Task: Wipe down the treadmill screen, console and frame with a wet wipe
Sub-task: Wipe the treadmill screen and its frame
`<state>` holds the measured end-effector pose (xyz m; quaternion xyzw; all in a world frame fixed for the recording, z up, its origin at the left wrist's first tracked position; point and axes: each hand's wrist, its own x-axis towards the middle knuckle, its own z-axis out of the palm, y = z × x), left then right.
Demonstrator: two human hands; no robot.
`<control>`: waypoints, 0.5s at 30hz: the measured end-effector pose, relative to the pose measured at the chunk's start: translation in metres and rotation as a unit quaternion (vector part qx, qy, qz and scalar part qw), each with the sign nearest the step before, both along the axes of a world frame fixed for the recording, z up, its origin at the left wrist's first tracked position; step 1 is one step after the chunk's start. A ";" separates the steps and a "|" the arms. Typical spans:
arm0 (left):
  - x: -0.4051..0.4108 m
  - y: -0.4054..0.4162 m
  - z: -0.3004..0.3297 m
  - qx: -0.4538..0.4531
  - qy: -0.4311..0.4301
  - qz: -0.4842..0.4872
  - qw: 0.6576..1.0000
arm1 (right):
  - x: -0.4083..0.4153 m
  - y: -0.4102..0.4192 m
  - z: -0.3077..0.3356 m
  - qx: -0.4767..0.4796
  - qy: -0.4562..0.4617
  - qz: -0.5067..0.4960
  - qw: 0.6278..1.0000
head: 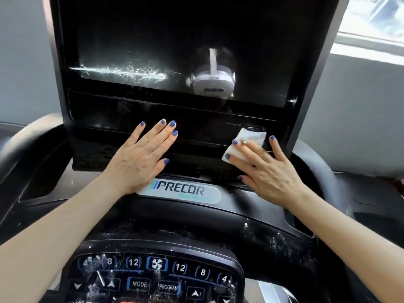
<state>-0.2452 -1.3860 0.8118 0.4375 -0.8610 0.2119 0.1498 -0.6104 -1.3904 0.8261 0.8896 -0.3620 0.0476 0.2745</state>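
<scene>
The wet wipe (244, 142) is pressed flat under the right hand (265, 171), fingers spread straight, onto the black panel (196, 132) just below the treadmill screen (153, 51). The left hand (140, 156) is laid flat there too, holding nothing. Wet streaks are left on the keypad (153, 276).

Both of your bare forearms reach forward from the lower corners. Your left hand (140, 158) lies flat, palm down, fingers straight and slightly spread, thumb out to the right. Your right hand (266, 171) is also palm down, fingers extended and fanned, pressing forward. Your nails are painted blue.
</scene>
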 end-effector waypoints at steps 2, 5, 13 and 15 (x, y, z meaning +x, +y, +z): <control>-0.001 0.001 0.002 0.001 -0.003 -0.002 1.000 | -0.014 -0.005 0.003 -0.001 0.061 0.036 0.997; -0.009 0.000 0.007 0.006 -0.006 -0.014 1.000 | -0.035 -0.014 0.015 -0.027 0.065 0.044 0.997; -0.062 -0.010 0.022 0.000 0.012 -0.062 0.998 | -0.039 0.019 -0.007 0.019 -0.133 -0.081 0.988; -0.080 -0.015 0.026 -0.006 0.019 -0.075 0.997 | -0.037 0.029 -0.012 0.036 -0.193 -0.138 0.971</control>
